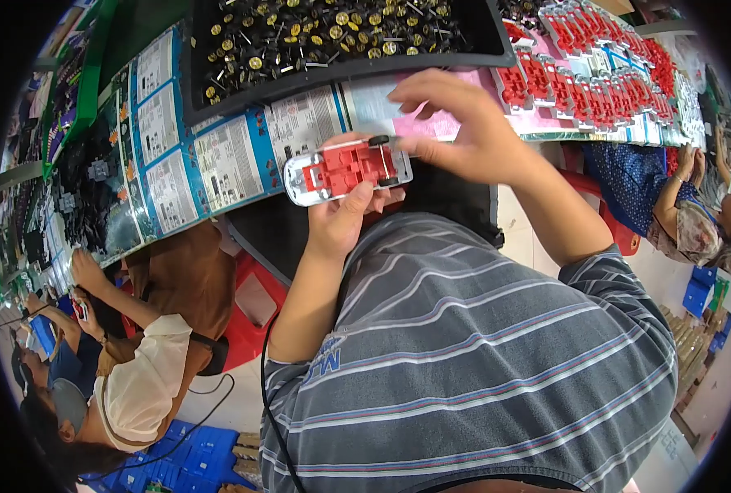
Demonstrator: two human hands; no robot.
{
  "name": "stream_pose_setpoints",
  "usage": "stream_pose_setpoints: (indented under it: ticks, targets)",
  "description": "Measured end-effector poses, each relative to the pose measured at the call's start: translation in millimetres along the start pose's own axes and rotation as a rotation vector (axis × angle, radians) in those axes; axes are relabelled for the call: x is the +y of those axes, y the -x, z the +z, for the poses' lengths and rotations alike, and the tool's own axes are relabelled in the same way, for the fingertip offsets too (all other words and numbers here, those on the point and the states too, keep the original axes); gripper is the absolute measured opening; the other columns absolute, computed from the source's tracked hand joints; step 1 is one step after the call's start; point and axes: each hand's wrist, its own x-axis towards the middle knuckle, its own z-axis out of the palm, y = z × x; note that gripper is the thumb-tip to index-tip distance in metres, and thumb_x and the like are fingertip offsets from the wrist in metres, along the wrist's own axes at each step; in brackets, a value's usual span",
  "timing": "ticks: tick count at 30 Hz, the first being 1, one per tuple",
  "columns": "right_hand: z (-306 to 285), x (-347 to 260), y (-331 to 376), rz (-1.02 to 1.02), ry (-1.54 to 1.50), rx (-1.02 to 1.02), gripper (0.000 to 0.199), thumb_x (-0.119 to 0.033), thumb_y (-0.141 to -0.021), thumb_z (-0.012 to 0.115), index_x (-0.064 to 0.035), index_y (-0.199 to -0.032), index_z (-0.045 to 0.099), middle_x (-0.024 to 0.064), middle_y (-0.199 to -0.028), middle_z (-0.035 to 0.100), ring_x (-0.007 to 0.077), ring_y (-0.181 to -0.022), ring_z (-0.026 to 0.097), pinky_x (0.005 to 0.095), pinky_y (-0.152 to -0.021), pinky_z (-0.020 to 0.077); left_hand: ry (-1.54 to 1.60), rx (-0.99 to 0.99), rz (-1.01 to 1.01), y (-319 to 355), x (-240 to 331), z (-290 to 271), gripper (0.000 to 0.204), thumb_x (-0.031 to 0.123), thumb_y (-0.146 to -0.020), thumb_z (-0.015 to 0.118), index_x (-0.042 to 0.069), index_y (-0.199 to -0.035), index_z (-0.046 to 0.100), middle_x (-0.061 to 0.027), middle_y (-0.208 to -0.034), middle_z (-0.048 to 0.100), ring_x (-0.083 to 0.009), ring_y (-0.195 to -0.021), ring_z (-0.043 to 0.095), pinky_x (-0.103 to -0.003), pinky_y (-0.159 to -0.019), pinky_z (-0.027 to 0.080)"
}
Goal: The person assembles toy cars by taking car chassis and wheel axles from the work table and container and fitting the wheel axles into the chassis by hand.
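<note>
My left hand point(339, 223) grips a toy car point(350, 170) in front of my body, thumb on its near side. The car lies upside down, showing a red inside in a white and silver shell. A pair of black wheels point(386, 163) sits at its right end; no wheels show at the left end. My right hand point(470, 131) is just right of the car, fingers apart and curved over the table edge. Its thumb points at the wheeled end; whether it touches the car I cannot tell.
A black tray point(349, 64) of small wheels with gold hubs and metal axles stands ahead. Rows of red and white toy car bodies point(579, 82) lie at the back right. Black parts point(86, 197) are heaped at left. Co-workers sit on both sides; one point(147, 386) is close on the left.
</note>
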Motion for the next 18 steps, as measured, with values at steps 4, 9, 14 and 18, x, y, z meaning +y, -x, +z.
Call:
stream_pose_setpoints:
  ticks: [4, 9, 14, 18]
  targets:
    - [-25, 26, -37, 0.021, 0.151, 0.163, 0.035, -0.019, -0.082, 0.080, -0.0021, -0.111, 0.069, 0.0086, -0.099, 0.068, 0.0162, -0.087, 0.066, 0.0289, -0.073, 0.0541, 0.014, -0.028, 0.004, -2, -1, -6, 0.063, 0.024, -0.089, 0.073, 0.000, -0.137, 0.040, -0.0135, -0.117, 0.060, -0.0152, -0.085, 0.062, -0.029, -0.068, 0.055]
    - [-36, 3, -101, -0.010, 0.289, 0.030, 0.027, -0.012, -0.082, 0.076, 0.0024, -0.103, 0.067, 0.0163, -0.093, 0.065, 0.0296, -0.084, 0.067, 0.0361, -0.075, 0.0549, 0.027, -0.012, -0.020, -1, 0, -6, 0.063, 0.025, -0.089, 0.072, 0.000, -0.137, 0.040, -0.0138, -0.119, 0.059, -0.0173, -0.089, 0.062, -0.027, -0.063, 0.050]
    - [-13, 18, -150, -0.122, 0.411, -0.018, 0.037, -0.019, -0.079, 0.076, 0.0005, -0.109, 0.067, 0.0215, -0.102, 0.066, 0.0376, -0.096, 0.064, 0.0416, -0.086, 0.0528, -0.013, -0.037, 0.001, -3, -2, -14, 0.060, 0.024, -0.091, 0.070, -0.002, -0.136, 0.041, -0.0140, -0.113, 0.061, -0.0162, -0.082, 0.062, -0.026, -0.062, 0.048]
    - [31, 16, -185, -0.124, 0.408, -0.030, 0.040, -0.019, -0.080, 0.074, 0.0017, -0.113, 0.065, 0.0231, -0.107, 0.064, 0.0398, -0.101, 0.062, 0.0428, -0.090, 0.0513, 0.080, -0.008, -0.028, -4, -4, -12, 0.051, 0.012, -0.093, 0.066, 0.001, -0.136, 0.039, -0.0112, -0.108, 0.062, -0.0113, -0.073, 0.061, -0.032, -0.077, 0.059]
